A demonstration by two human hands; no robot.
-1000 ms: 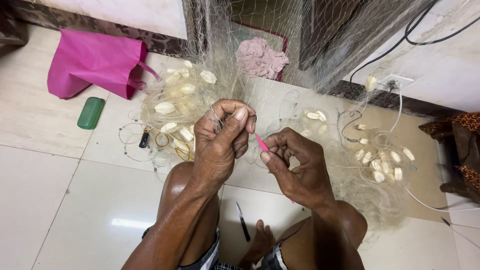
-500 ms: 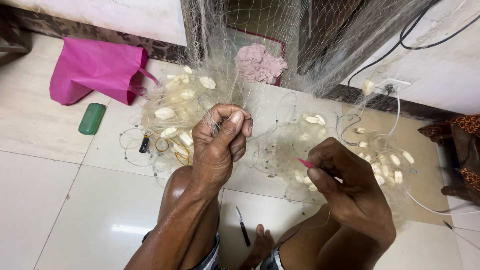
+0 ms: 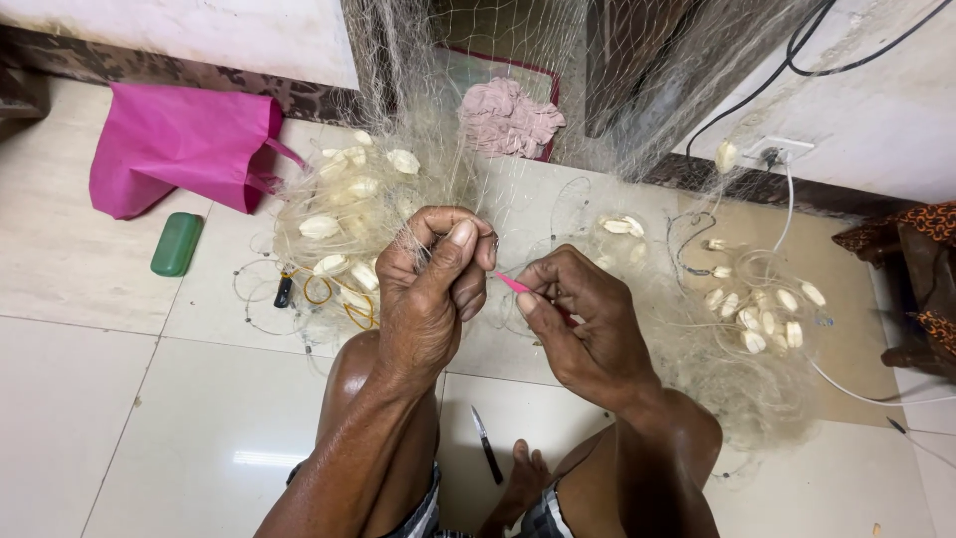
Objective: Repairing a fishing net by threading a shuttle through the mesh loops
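We pinch the net (image 3: 558, 130) in our closed left hand (image 3: 430, 289) while our right hand (image 3: 583, 334), at three o'clock, grips a pink needle (image 3: 512, 284).

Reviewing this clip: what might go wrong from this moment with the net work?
The pink needle in the right hand points at the left hand, whose fingers pinch the fine net; a slip might prick them. A small knife lies on the floor beside the bare foot, which might brush it.
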